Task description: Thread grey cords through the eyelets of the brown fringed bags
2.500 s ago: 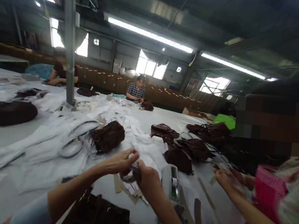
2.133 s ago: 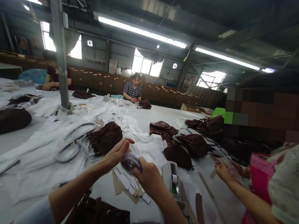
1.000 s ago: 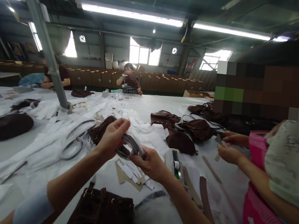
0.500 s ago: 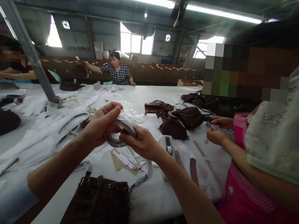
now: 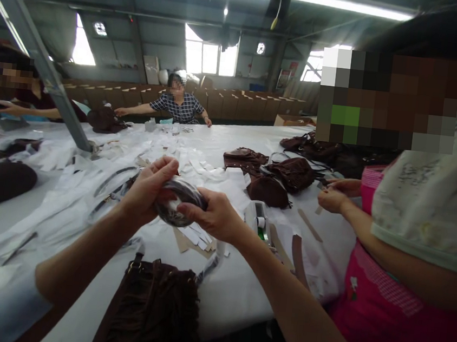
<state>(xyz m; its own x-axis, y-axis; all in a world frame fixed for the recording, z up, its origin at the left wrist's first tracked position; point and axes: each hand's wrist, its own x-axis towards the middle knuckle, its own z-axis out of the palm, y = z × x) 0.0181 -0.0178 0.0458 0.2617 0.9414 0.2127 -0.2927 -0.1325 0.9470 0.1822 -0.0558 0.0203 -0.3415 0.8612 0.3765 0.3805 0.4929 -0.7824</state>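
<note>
A coiled, plastic-wrapped bag strap [image 5: 174, 221] is held up over the table in both hands. My left hand [image 5: 148, 187] pinches its left side between thumb and fingers. On the right side, my right hand [image 5: 216, 213] is closed on the coil, with the thumb across its front. Below them a dark brown fringed handbag [image 5: 153, 304] lies near the table's front edge, with small metal rings along its top. From its upper right corner runs a plastic-wrapped strap piece [image 5: 211, 261]. Behind the bag are white and tan paper strips [image 5: 195, 236].
A tape dispenser [image 5: 256, 220] stands right of my hands. Brown bags [image 5: 289, 174] lie beyond it. A co-worker's hands [image 5: 336, 196] work close on the right. A metal post [image 5: 58, 85] rises at left. Crumpled white wrapping [image 5: 40, 211] covers the left side of the table [image 5: 235, 297].
The coil has turned and now shows more of its face, staying in both my hands. Across the table, a person's outstretched arm has lowered a brown bag onto the table.
</note>
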